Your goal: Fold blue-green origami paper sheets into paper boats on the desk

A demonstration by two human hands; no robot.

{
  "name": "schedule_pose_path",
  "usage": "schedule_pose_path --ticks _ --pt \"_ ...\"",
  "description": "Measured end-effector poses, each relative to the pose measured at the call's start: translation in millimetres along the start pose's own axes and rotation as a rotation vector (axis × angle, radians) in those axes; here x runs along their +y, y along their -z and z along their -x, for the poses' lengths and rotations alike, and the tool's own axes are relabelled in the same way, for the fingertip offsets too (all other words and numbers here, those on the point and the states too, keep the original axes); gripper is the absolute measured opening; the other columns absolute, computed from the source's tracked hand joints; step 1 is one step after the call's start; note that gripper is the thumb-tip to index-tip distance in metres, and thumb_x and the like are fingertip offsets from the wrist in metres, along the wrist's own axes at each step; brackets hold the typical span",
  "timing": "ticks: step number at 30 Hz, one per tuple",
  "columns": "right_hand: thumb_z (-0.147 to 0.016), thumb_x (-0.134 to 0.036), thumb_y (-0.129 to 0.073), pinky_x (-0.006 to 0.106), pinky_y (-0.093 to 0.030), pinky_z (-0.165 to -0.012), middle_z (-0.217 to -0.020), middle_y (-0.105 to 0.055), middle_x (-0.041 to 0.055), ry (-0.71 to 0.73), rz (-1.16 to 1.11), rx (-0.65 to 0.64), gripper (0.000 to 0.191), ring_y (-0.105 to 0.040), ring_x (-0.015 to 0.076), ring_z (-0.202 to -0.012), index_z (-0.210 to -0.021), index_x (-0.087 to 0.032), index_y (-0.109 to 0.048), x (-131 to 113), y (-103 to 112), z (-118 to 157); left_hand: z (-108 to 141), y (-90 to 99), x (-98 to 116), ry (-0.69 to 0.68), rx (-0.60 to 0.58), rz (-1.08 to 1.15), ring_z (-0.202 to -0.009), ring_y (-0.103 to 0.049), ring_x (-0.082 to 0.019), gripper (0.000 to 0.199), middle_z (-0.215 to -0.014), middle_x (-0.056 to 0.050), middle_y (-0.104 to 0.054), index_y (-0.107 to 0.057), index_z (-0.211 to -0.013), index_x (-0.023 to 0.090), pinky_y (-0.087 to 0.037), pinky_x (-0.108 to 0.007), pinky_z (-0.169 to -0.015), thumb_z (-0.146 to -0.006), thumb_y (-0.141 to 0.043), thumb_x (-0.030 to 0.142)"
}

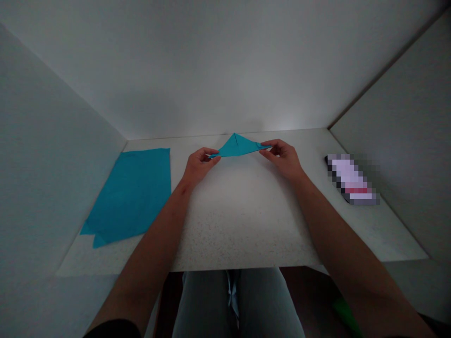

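A folded triangle of turquoise paper (238, 146) is held up just above the far part of the white speckled desk (243, 220), its apex pointing away from me. My left hand (199, 166) pinches the paper's left corner between thumb and fingers. My right hand (282, 159) pinches the right corner the same way. To the left lies a larger flat sheet of the same turquoise paper (132, 192), apart from both hands, with a notched near end.
A pixelated, blurred object (350, 179), possibly a phone or packet, lies at the desk's right side against the wall. White walls (59, 141) enclose the desk on the left, right and back. My jeans-clad legs show below the near edge, with a green item low at right.
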State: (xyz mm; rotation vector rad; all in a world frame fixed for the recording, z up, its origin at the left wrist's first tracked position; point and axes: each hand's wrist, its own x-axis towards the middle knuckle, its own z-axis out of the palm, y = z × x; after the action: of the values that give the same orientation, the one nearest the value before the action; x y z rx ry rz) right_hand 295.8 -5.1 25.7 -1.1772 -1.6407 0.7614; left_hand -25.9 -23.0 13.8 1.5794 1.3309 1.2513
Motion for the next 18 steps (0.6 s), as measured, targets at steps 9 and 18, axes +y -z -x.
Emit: schedule_pose_path --ticks 9,18 --pt "-0.082 -0.059 -0.085 0.033 -0.045 -0.065 -0.076 -0.063 -0.0007 0.052 0.02 0.012 0.04 -0.052 0.0162 -0.065 -0.104 -0.027 -0.074 -7.4 -0.7 3.5 -0.9 0.6 -2.3 -0.017 -0.006 0.034 -0.063 -0.059 -0.012 0.029 -0.077 0.0 -0.071 -0.074 -0.094 0.022 -0.043 -0.025 -0.058 -0.08 -0.084 0.045" --pt "-0.083 -0.057 -0.086 0.031 -0.046 -0.063 -0.074 -0.063 -0.0011 0.1 0.053 0.012 0.039 -0.054 0.0153 -0.065 -0.103 -0.025 -0.074 -3.5 -1.5 2.7 -0.3 -1.5 -4.9 -0.076 0.047 -0.101 -0.065 -0.06 -0.012 0.023 -0.074 0.001 -0.069 -0.07 -0.092 0.022 -0.043 -0.023 -0.059 -0.09 -0.077 0.044"
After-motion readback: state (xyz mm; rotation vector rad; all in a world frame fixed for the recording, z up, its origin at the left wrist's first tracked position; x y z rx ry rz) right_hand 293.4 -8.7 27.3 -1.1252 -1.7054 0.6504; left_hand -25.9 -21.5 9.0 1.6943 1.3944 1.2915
